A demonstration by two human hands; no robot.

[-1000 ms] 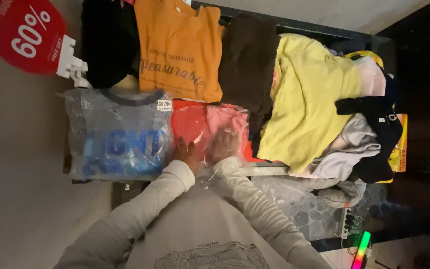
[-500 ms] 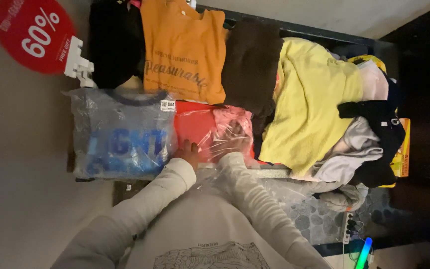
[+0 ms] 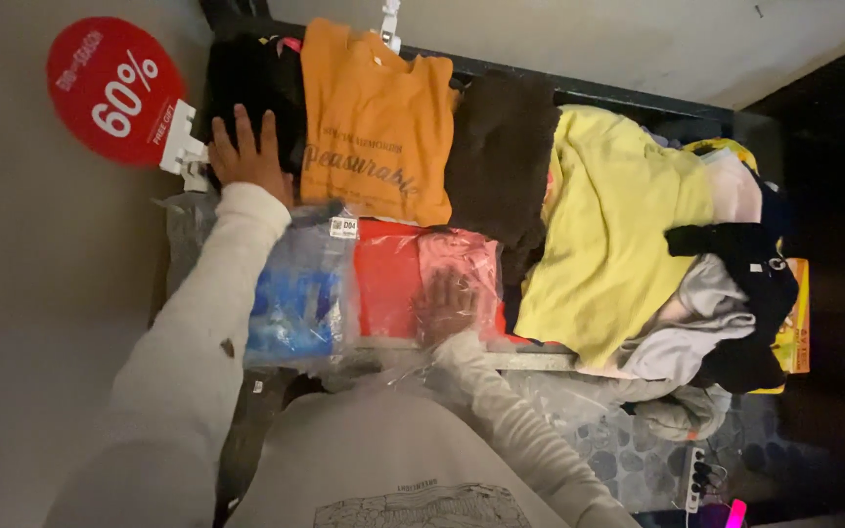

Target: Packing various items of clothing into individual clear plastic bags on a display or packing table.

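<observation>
A yellow shirt point(image 3: 608, 230) is lying beside a brown garment point(image 3: 501, 161) on the shelf point(image 3: 589, 93); a round red sign point(image 3: 110, 88) is sticking out at its corner.

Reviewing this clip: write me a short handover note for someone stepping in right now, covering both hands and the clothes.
Left hand: open, flat on the black garment hanging beside the orange shirt.
Right hand: fingers spread, inside or under the clear bag holding the red garment; exact contact is unclear.
The bagged blue shirt lies under the left sleeve. The yellow top lies to the right.
Done: bagged pieces lie on the rack's edge.
Left: nothing is gripped or lifted yet.
</observation>
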